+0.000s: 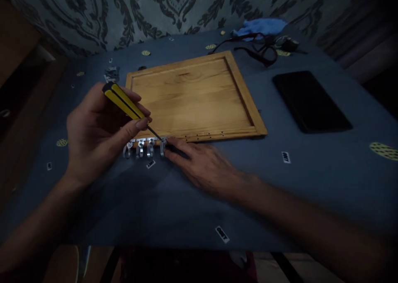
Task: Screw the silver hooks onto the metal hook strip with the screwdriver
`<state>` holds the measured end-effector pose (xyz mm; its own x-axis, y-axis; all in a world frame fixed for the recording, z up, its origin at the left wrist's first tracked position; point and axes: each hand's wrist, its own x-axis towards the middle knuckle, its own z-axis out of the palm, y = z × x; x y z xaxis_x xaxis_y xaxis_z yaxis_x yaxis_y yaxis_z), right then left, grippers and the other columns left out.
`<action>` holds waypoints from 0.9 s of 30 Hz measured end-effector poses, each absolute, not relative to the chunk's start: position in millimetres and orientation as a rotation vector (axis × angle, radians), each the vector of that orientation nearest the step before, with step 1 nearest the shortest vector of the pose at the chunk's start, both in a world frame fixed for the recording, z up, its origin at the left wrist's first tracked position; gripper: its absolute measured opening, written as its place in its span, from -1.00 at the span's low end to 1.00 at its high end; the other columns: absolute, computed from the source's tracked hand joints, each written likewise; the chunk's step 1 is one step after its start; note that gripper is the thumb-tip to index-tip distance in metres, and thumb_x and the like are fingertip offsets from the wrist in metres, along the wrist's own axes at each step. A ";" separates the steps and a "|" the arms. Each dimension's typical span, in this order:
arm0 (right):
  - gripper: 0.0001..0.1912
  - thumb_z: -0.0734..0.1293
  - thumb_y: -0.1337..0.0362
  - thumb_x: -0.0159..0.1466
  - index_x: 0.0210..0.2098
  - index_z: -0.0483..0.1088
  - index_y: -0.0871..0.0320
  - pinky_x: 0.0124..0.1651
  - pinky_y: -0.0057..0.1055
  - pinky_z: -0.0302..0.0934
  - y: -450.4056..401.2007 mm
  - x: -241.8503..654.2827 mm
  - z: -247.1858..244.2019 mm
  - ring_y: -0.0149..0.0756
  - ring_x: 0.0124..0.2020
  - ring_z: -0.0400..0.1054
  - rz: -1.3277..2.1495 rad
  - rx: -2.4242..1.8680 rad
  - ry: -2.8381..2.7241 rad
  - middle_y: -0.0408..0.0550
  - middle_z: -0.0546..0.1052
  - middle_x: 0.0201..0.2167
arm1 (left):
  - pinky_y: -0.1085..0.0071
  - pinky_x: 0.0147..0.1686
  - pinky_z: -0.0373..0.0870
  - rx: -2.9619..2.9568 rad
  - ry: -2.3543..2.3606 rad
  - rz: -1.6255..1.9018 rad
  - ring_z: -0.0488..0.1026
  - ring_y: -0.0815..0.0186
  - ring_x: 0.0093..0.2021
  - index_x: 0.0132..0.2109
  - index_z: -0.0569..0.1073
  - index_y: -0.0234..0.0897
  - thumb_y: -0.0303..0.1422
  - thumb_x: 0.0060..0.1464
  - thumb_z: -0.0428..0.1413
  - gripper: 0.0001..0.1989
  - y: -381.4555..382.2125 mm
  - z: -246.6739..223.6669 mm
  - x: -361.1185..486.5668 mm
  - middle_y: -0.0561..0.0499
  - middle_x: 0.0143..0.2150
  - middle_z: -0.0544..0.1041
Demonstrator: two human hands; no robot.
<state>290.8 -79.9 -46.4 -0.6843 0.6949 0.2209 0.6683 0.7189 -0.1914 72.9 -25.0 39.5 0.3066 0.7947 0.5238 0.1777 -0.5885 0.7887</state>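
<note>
My left hand (96, 129) is closed round a screwdriver (122, 102) with a yellow and black handle. The screwdriver's thin shaft slants down to the right, and its tip meets a small metal hook (162, 147) on the near edge of a wooden frame panel (189, 94). Several similar metal hooks (141, 147) line that edge to the left. My right hand (207, 164) rests low beside the hook, with thumb and fingers pressed round a slim dark tool (178, 151) whose kind I cannot make out. Its fingertips are at the hook. Small dark holes dot the edge further right.
Loose metal pieces (112, 73) lie behind the panel's left corner. A black tablet or large phone (311, 100) lies at the right. Dark glasses (259, 52), keys (287, 43) and a blue cloth (261, 27) sit at the back of the blue patterned tablecloth (255, 216).
</note>
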 end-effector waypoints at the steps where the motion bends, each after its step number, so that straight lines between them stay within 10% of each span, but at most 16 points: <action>1: -0.42 0.25 0.50 0.42 0.41 0.35 0.18 -0.06 -0.07 0.60 -79.9 290.6 -46.0 -0.01 0.07 0.59 0.143 -1.080 -2.651 0.29 0.36 0.48 | 0.43 -0.17 0.73 1.972 0.832 1.293 0.70 0.30 -0.21 -0.08 0.67 -0.12 -0.31 0.07 0.53 -0.71 -24.6 38.1 73.5 0.12 -0.24 0.70; 27: -0.47 0.21 0.48 0.46 0.38 0.38 0.19 -0.01 -0.04 0.60 -79.6 290.6 -45.0 0.02 0.11 0.59 0.159 -1.072 -2.632 0.29 0.38 0.46 | 0.31 -0.22 0.78 1.974 0.932 1.151 0.71 0.20 -0.21 -0.06 0.59 -0.14 -0.27 0.12 0.49 -0.69 -28.0 40.1 74.0 0.04 -0.20 0.71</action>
